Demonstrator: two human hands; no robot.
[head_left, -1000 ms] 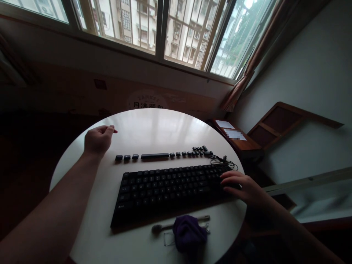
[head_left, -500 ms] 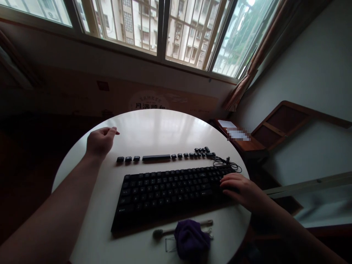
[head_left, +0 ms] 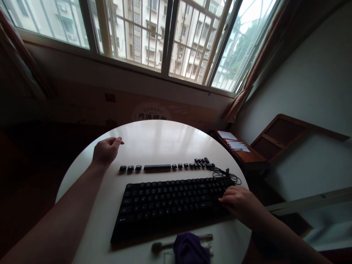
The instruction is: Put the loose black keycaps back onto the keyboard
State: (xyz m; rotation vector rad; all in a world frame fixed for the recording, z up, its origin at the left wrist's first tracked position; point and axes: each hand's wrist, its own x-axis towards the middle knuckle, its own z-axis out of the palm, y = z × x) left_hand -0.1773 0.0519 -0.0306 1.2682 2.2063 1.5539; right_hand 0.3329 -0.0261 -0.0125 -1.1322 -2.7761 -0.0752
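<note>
A black keyboard (head_left: 167, 201) lies across the round table, its lowest row along the front bare of keycaps. Behind it stands a row of loose black keycaps, with the long spacebar keycap (head_left: 157, 167) among them. My right hand (head_left: 240, 201) is over the keyboard's right end, thumb and fingers drawn together at its surface. Whatever is between those fingertips is hidden. At the left, beyond the row's left end, my left hand (head_left: 107, 151) is closed above the table. What it holds, if anything, does not show.
A coiled cable (head_left: 227, 175) lies behind the keyboard's right end. In front are a purple cloth (head_left: 190, 249) and a small brush (head_left: 162, 246) partly under it. Papers (head_left: 227, 135) rest on a wooden surface at the right, beyond the round table's edge (head_left: 66, 179).
The fingers of my right hand have drawn together at the keyboard's right end. My left hand stays closed. The whole view has shifted, so the table sits lower in it.
</note>
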